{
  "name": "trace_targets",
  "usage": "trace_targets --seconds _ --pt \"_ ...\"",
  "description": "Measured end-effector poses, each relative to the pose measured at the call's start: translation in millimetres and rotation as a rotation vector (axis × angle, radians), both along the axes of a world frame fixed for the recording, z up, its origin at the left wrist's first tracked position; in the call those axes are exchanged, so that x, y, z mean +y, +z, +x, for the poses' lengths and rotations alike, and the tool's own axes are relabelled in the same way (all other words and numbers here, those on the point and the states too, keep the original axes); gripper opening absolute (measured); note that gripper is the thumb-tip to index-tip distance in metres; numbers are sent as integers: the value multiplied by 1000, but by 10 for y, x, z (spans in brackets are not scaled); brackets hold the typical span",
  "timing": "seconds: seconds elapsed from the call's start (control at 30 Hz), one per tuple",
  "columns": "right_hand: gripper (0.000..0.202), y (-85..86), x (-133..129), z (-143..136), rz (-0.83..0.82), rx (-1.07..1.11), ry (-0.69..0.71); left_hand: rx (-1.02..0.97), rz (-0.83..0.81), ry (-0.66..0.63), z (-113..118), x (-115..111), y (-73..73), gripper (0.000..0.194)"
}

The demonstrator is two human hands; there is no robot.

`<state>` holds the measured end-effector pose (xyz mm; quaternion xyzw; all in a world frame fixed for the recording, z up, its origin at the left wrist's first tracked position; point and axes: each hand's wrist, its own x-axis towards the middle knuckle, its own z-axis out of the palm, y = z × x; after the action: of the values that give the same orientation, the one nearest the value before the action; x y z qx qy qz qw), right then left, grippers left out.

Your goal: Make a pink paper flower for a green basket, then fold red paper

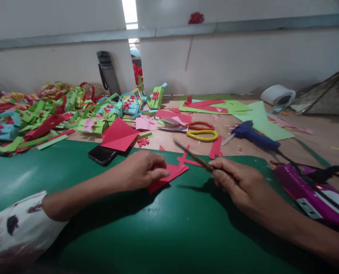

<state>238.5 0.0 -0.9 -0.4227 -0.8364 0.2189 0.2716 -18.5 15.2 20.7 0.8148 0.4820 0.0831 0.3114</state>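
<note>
My left hand has its thumb and fingers closed at the left part of a folded red paper piece on the green mat. In my right hand is a thin, dark, blade-like tool, its tip pointing up and to the left above the mat. Red paper strips lie just behind the folded piece. A red square sheet rests partly over a black phone, behind my left wrist.
Scissors with red and yellow handles lie behind the strips. A blue glue gun and a purple power strip with cables are at the right. Paper baskets pile up at the left, near a grey bottle.
</note>
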Motion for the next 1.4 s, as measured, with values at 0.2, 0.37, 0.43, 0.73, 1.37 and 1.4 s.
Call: trace_targets --seconds 0.2,0.37,0.43,0.73,1.37,1.4 --pt "17 61 64 -57 -199 -30 -155 172 76 -3 167 -227 23 8" --pt "10 152 51 -237 -261 -125 -50 16 126 -66 132 -235 -37 19" --pt "10 181 57 -314 -292 -157 26 -68 130 -87 85 -189 -64 26" --pt "23 168 55 -466 -296 -301 51 -116 245 -111 -78 -131 -262 23" --pt "14 220 262 -166 3 -208 -304 232 464 -119 -97 -92 -241 27" --pt "15 217 237 -184 -2 -184 -283 227 451 -140 -92 -69 -213 26"
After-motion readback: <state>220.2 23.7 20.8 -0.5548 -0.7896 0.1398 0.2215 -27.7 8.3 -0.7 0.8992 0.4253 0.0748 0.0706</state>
